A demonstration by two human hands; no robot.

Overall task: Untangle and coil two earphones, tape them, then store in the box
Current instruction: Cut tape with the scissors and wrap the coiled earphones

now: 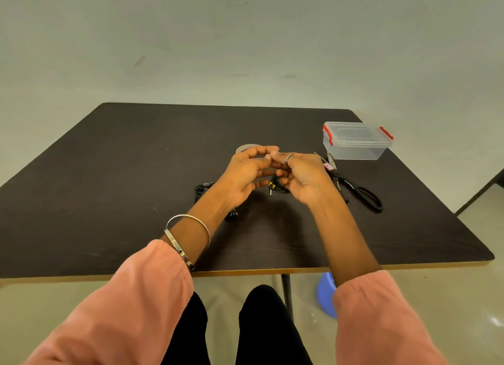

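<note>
Your left hand (246, 171) and right hand (302, 178) meet above the tabletop (109, 173), the right closed on one dark earphone (272, 186). The other earphone (203, 188) lies bundled nearby; the box (356, 141) appears latched, so storing likely remains.

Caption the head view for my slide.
Both hands work a black earphone above the table; closed box waits.

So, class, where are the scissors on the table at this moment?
The scissors lie on the right side of the table, just right of the person's right hand and in front of the clear box.
</note>
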